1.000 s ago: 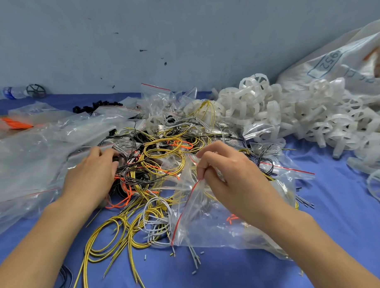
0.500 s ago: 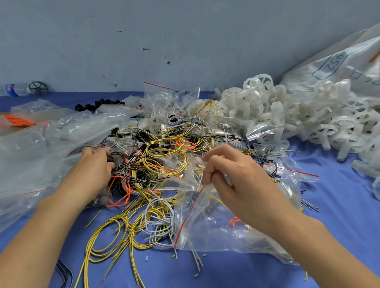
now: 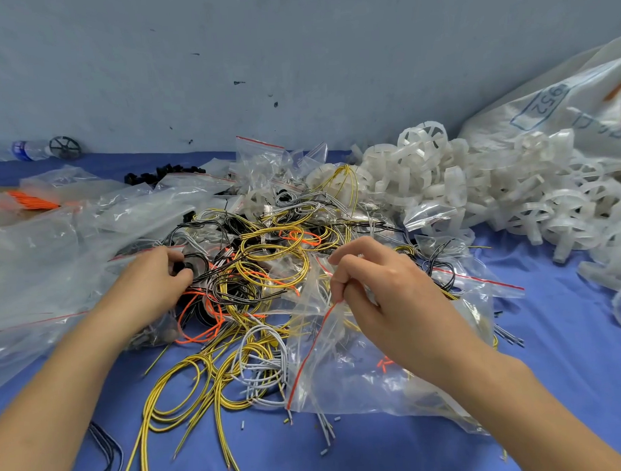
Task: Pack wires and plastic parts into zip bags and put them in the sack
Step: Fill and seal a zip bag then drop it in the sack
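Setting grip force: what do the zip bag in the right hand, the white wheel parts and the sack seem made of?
Zip bag: thin clear plastic film, glossy, creased, red seal strip. White wheel parts: milky translucent plastic, seemingly rigid, moulded spokes and rims. Sack: likely woven plastic, dull white, blue print; weave not visible.

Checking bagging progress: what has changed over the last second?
Hardly anything. The right hand still pinches the zip bag by its red-striped mouth; the left hand still grips black wires in the pile. The white plastic parts and sack lie unmoved.
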